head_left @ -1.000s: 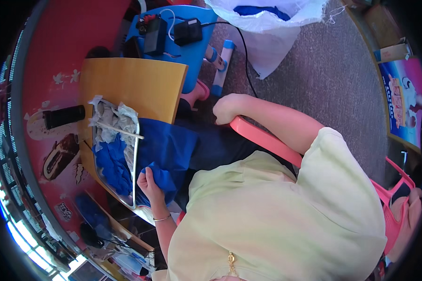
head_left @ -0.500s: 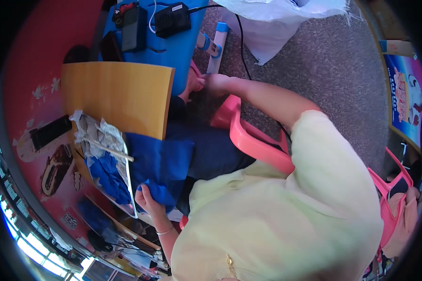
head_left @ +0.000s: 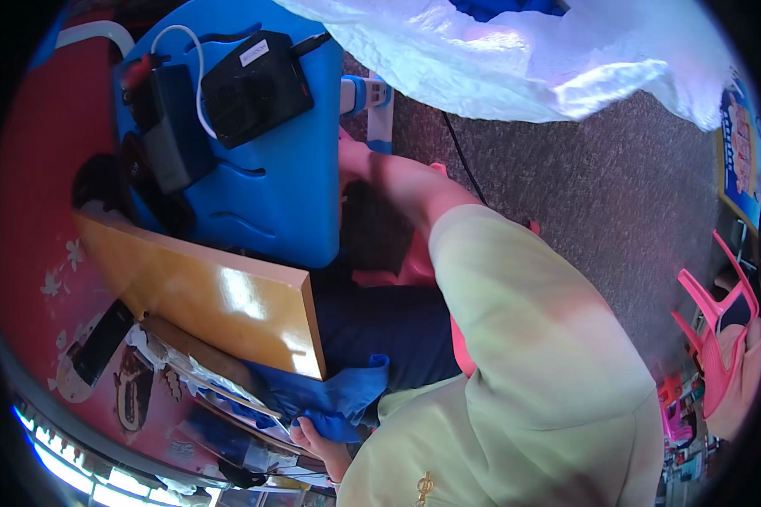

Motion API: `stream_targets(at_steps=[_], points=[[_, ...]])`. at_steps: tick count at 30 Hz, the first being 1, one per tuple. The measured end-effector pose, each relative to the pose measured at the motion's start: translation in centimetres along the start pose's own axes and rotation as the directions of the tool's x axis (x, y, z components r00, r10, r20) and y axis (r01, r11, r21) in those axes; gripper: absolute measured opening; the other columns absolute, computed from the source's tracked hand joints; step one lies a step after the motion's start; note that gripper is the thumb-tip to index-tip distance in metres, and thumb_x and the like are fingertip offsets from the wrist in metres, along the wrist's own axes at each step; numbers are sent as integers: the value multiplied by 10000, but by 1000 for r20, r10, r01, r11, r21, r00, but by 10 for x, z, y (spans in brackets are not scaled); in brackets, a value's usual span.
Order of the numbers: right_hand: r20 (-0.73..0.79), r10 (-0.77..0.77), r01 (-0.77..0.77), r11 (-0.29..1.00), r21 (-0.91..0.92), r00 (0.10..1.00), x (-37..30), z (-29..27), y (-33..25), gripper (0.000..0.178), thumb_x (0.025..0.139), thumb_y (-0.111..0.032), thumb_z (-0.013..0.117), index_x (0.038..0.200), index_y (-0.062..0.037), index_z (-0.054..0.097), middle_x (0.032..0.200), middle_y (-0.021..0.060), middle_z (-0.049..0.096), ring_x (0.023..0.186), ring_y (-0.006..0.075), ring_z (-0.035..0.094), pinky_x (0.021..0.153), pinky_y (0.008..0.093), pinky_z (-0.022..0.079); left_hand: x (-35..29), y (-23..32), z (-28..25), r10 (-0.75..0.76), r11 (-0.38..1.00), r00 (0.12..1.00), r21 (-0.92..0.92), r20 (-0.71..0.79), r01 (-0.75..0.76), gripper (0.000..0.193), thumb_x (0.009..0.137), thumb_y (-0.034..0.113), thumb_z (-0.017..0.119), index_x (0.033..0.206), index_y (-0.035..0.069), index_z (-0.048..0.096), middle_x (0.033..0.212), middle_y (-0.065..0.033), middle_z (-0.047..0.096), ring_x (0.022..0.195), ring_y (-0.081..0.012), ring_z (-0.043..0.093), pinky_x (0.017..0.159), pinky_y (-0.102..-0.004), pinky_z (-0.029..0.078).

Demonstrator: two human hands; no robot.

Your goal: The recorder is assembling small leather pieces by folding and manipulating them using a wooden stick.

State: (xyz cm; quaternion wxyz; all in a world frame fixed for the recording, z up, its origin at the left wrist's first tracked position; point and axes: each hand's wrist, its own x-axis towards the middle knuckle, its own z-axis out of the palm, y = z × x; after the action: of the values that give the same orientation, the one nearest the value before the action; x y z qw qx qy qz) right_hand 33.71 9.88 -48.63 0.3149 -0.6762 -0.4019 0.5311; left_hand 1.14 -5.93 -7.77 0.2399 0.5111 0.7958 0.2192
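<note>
At the lower left, my left hand point(head_left: 311, 435) is closed on a piece of blue cloth point(head_left: 347, 390), which lies across my dark trousers point(head_left: 389, 325). My right arm stretches up and away. The right hand point(head_left: 352, 158) is down beside the edge of a blue plastic table point(head_left: 287, 190), close to its white leg point(head_left: 381, 118). That edge covers its fingers, so I cannot make out whether they hold anything. Next to my left hand, a tray point(head_left: 254, 406) is seen nearly edge-on, largely behind a wooden board point(head_left: 211, 287).
On the blue table are a black boxy device point(head_left: 258, 89), a grey box-shaped device point(head_left: 177, 127) and a white cable point(head_left: 196, 63). A large white sack point(head_left: 516, 76) fills the top. A dark phone point(head_left: 103, 340) lies on the red surface. Pink chairs point(head_left: 719, 338) stand at right; a black cord point(head_left: 461, 156) crosses the floor.
My view has tilted and come nearer the blue table and sack. I lean further over, and my right hand has gone partly behind the table edge. My left hand still holds the cloth.
</note>
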Motion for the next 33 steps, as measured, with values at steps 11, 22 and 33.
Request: stream_targets(at_steps=[11, 22, 33], points=[[-95, -65, 26, 931, -364, 993, 18, 17, 18, 463, 865, -241, 478, 1327, -244, 453, 1274, 168, 466, 1178, 329, 477, 959, 403, 438, 11, -25, -10, 662, 610, 727, 435, 179, -663, 363, 891, 295, 591, 1137, 31, 549, 1112, -85, 472, 1040, -193, 486, 958, -326, 387], [-130, 148, -154, 987, -40, 980, 22, 12, -15, 293, 816, -221, 557, 1087, -185, 661, 1126, 163, 608, 1033, 297, 604, 898, 406, 474, 0, -15, -2, 336, 891, 941, 309, 42, -332, 403, 902, 328, 561, 1156, 19, 508, 1158, -85, 443, 1082, -192, 452, 991, -335, 364], [55, 301, -298, 953, -57, 952, -23, 29, -33, 274, 814, -225, 557, 1056, -170, 672, 1090, 156, 625, 1007, 293, 616, 884, 404, 481, 4, -13, -8, 104, 995, 994, 4, 43, -104, 240, 953, 279, 507, 977, 47, 454, 1004, -75, 462, 938, -138, 448, 862, -298, 393]])
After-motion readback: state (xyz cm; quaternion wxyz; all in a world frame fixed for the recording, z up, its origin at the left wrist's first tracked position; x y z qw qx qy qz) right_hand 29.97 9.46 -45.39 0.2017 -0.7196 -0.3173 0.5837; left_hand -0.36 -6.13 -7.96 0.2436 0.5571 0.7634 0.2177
